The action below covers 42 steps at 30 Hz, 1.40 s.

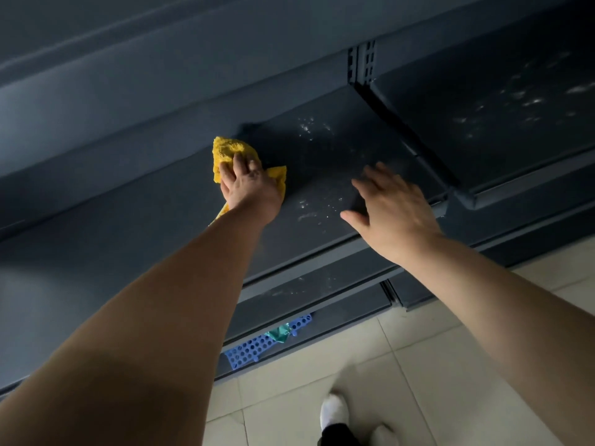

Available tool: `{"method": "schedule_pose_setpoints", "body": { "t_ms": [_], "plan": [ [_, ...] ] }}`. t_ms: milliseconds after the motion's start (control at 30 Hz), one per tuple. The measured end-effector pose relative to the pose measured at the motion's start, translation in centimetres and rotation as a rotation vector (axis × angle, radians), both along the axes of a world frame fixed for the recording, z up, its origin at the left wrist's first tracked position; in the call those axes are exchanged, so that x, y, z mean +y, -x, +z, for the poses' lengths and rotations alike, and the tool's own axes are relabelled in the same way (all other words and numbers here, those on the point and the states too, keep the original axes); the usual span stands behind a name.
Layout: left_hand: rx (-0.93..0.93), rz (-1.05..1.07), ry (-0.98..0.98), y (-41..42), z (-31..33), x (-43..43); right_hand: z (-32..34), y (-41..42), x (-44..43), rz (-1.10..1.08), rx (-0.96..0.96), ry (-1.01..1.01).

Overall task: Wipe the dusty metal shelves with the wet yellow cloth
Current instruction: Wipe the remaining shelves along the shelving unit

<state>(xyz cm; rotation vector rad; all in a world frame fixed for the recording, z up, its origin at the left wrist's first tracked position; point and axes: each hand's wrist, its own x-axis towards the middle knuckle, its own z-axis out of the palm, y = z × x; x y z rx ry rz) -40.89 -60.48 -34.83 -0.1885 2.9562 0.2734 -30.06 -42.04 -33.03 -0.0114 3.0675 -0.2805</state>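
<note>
Closest to us, white shoes (335,410) stand on the pale tile floor (418,365). Just past them a blue perforated panel (257,346) with a green scrap (279,333) on it pokes out from under the dark base panel (338,309). Above that, a lower shelf (299,286) shows a thin smear of dust along its front. Then come our hands. The right hand (389,204) is spread, fingers straight and apart, at the front lip of the shelf (325,162) we are working on, and it holds nothing. Whether it bears on the metal or hovers just off it we cannot tell. The left hand (249,185) reaches deeper, fingers bent down into the bunched yellow cloth (225,149), pinning it to that same shelf towards its back edge. As we judge it, the next stroke hinges on where the dust lies: to the right of the cloth, with a back cluster (307,127) and a front cluster (314,209), the latter between the two hands. So the sweep should run rightwards along the shelf's long axis, and the left hand, already on the cloth, should make it. Farther on, beyond the slotted upright (362,61), the neighbouring shelf (483,123) carries heavier speckling. We find no brand, label or legible writing anywhere.
</note>
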Motion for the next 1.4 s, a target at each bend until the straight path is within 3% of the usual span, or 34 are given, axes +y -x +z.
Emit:
{"method": "schedule_pose_setpoints", "body": {
  "t_ms": [300,633,767,967,1200,1400],
  "plan": [
    [0.017,-0.146,-0.032,5.2,0.7,6.6,0.0,2.3,3.9,-0.115,0.002,-0.041],
    [0.014,-0.333,-0.010,5.7,2.3,13.4,0.4,2.9,4.8,-0.053,0.021,0.034],
    [0.086,-0.460,-0.090,6.6,1.7,14.4,0.3,2.9,5.4,-0.033,0.003,0.065],
    [0.032,-0.599,-0.120,5.3,1.8,13.8,-0.4,2.5,6.2,0.023,-0.020,0.053],
    [-0.002,-0.494,-0.056,1.7,1.8,9.9,1.1,-0.4,7.1,0.029,0.053,-0.144],
    [0.001,-0.274,-0.013,-1.3,1.4,3.7,1.4,-1.3,6.4,0.059,-0.058,-0.164]
  ]
}}
